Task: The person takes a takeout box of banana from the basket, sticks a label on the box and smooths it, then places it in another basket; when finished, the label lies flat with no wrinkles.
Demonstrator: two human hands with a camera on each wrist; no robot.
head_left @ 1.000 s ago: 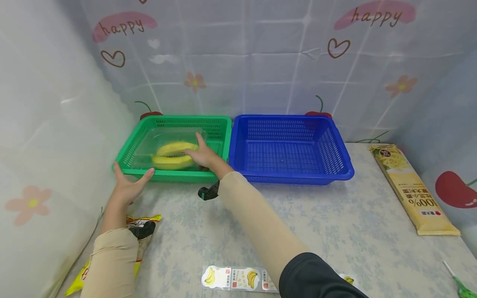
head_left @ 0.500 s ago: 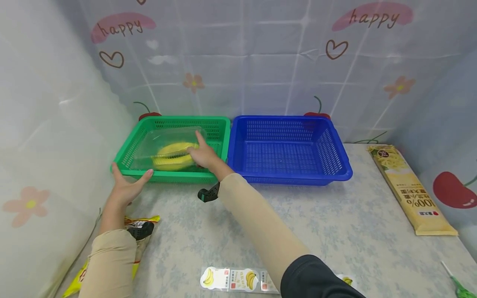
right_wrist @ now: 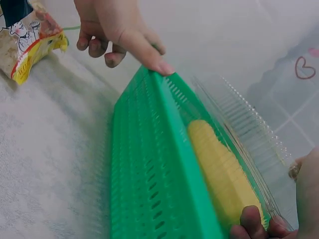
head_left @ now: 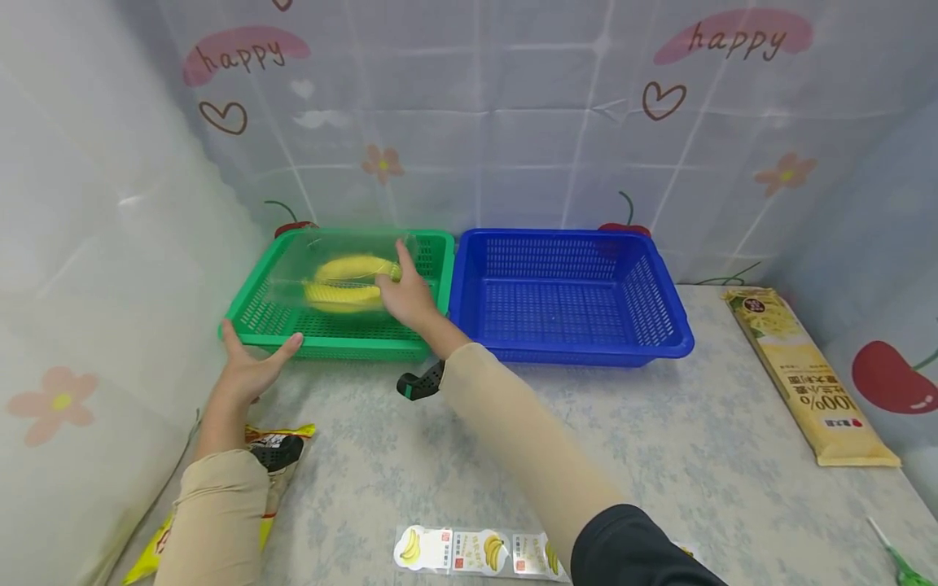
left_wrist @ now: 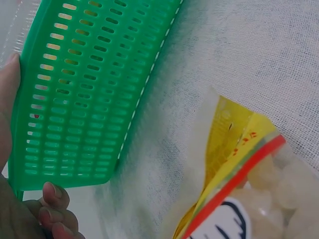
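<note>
A clear plastic box (head_left: 289, 268) with yellow bananas (head_left: 343, 298) in it is at the green basket (head_left: 340, 346), tilted above its floor. My right hand (head_left: 410, 299) grips the box's right end, index finger stretched along the top. In the right wrist view, fingertips (right_wrist: 253, 222) curl at its lower side, next to the yellow fruit. My left hand (head_left: 247, 370) holds the basket's near left corner, thumb and index finger spread along the rim. In the left wrist view its other fingers (left_wrist: 56, 211) curl below the corner.
A blue basket (head_left: 567, 352) stands right of the green one. A yellow food bag (head_left: 267, 525) lies beneath the left forearm. Banana stickers (head_left: 479, 552) lie at the front. A noodle packet (head_left: 813, 378) and green-handled scissors (head_left: 905, 566) are on the right.
The right hand has raised the plastic box with the bananas up and away from the basket's near rim. My left hand stays on the basket's corner.
</note>
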